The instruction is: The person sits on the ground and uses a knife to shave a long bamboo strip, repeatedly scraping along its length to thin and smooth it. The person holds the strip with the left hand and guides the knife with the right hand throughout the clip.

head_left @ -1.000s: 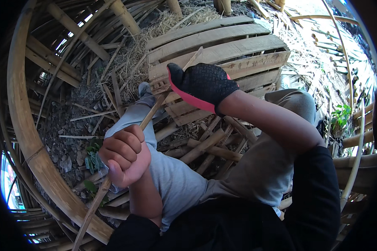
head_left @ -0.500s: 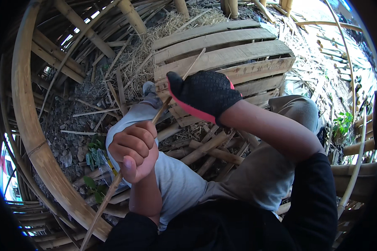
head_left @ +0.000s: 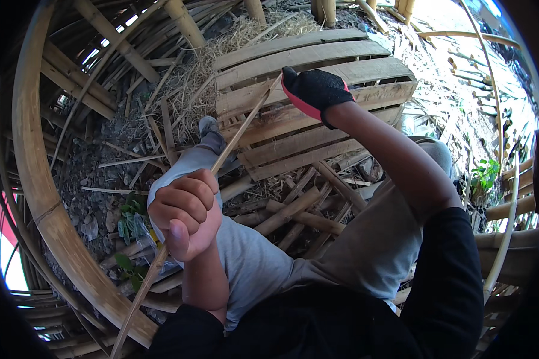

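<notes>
A long, thin bamboo strip (head_left: 242,130) runs slantwise from the lower left up over the wooden pallet (head_left: 317,75). My bare left hand (head_left: 185,212) is closed in a fist round its middle, thumb toward me. At the strip's far end is my right hand (head_left: 317,93), in a black glove with a red-pink edge. Its fingers are closed at the tip; the palm side is hidden, and a pale sliver shows beside the thumb. The strip's near end reaches past the lower edge of the picture.
A thick curved bamboo pole (head_left: 48,209) stands close on my left. Between my legs lie cut bamboo pieces (head_left: 290,212). Straw (head_left: 185,90) and stony soil lie beyond. Bamboo posts and slats rise at both sides, with a green plant (head_left: 487,173) at the right.
My gloved right hand has slid outward along the strip, away from me, to its far end. My left hand stays closed on the strip in nearly the same place.
</notes>
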Available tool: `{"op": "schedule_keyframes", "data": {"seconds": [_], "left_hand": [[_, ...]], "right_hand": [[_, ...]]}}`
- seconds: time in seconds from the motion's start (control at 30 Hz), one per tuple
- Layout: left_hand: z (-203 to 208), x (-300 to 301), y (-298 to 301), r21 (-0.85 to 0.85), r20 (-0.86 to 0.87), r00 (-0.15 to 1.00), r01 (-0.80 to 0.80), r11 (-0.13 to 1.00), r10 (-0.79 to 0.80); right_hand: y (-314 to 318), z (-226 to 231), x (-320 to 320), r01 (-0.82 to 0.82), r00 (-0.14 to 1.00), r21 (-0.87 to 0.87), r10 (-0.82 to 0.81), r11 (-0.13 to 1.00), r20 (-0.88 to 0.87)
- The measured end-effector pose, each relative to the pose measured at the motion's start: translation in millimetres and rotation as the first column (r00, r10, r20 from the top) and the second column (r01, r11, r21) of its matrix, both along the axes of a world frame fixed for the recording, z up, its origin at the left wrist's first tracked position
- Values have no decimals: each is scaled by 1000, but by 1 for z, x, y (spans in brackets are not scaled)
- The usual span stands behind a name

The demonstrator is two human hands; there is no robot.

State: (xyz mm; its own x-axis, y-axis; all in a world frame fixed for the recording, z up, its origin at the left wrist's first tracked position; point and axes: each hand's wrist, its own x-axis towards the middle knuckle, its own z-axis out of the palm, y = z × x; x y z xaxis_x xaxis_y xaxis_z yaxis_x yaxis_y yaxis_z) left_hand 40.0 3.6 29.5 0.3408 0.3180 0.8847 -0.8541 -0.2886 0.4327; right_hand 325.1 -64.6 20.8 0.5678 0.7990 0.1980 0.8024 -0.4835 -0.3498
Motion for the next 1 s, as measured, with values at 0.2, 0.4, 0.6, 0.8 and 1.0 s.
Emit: {"op": "schedule_keyframes", "data": {"seconds": [0.2, 0.4, 0.6, 0.8, 1.0], "left_hand": [[-3, -17, 1, -10, -14, 999, -48, 999, 48], [5, -2, 1, 4, -12, 1000, 13, 1000, -13], [-1, -24, 4, 1, -9, 999, -35, 999, 35], [7, -17, 9, 5, 9, 1000, 2, 1000, -2], [4, -23, 9, 0, -3, 999, -41, 999, 41]], "right_hand": [[1, 21, -68, -249, 968, -42, 247, 968, -32], [18, 1, 27, 104, 992, -97, -97, 990, 75], [20, 21, -25, -111, 992, -130, 119, 985, 52], [24, -28, 103, 309, 938, -117, -281, 944, 203], [1, 50, 12, 149, 982, -243, -172, 959, -75]]}}
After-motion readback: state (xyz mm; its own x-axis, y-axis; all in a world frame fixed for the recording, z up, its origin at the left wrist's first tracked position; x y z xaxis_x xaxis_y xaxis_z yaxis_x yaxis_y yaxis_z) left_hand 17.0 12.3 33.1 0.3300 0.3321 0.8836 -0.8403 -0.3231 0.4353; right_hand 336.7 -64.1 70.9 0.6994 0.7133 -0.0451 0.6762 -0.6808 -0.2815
